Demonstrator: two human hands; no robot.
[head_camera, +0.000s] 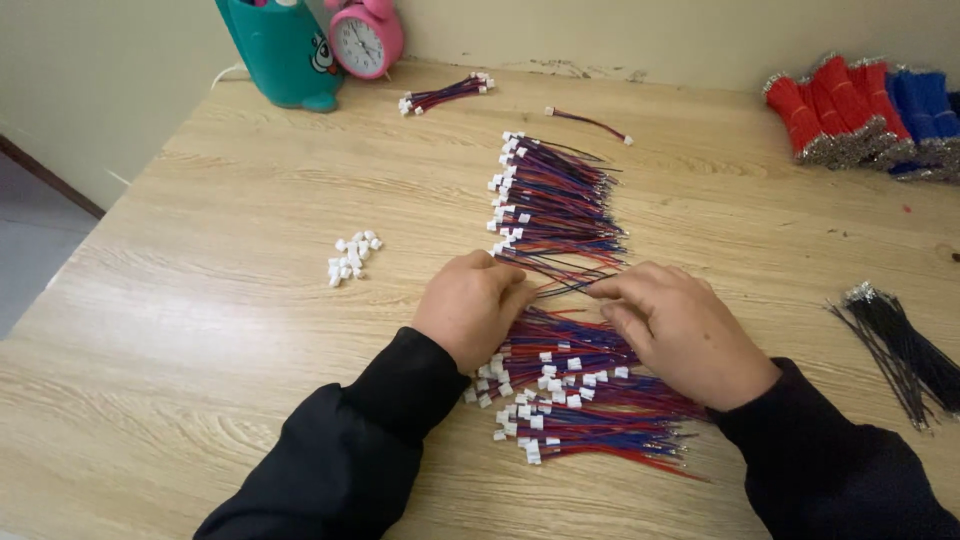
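Note:
A long spread of short red-and-blue wire leads (555, 205) with white plug ends lies in the middle of the wooden table (200, 300). A looser heap of the same leads (585, 405) lies nearer me. My left hand (468, 305) rests curled at the heap's upper left edge, fingers pinched around a few leads. My right hand (680, 330) lies palm down on the heap's right side, fingertips pointing left and touching the wire ends between the two piles.
A small pile of loose white plug housings (352, 256) sits at the left. A small wire bundle (447, 94) and one lead (590, 124) lie farther back. Red and blue wire bundles (865, 110) lie far right, black wires (905, 350) at right. A teal holder (280, 50) and a pink clock (365, 38) stand at the back.

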